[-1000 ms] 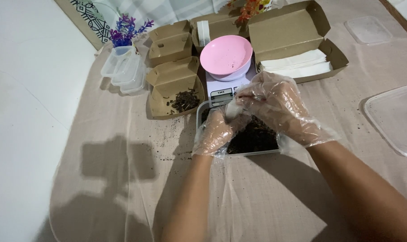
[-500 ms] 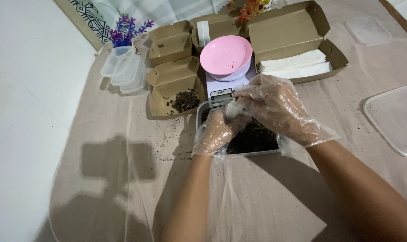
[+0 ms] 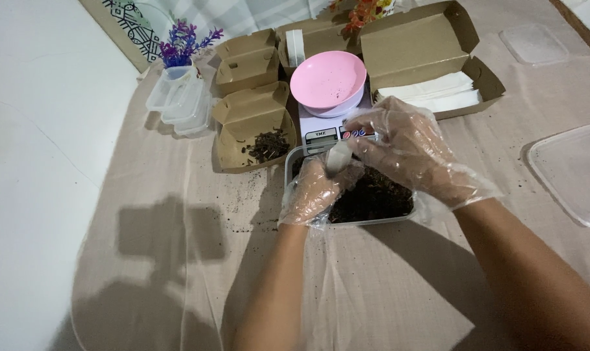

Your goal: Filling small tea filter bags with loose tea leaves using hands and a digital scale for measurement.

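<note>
Both gloved hands, left (image 3: 314, 192) and right (image 3: 409, 153), pinch a small white sachet (image 3: 338, 156) over the dark-leaf tray (image 3: 373, 198); pink bowl (image 3: 327, 81) on scale empty

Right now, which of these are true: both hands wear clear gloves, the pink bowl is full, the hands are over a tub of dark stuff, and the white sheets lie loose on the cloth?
1. Both hands, left hand and right hand, wear clear gloves. True.
2. The pink bowl is full. False: it looks empty, sitting on the scale.
3. The hands are over a tub of dark stuff. True; they hold a small white pouch between them.
4. The white sheets lie loose on the cloth. False: they lie in an open brown box.
</note>
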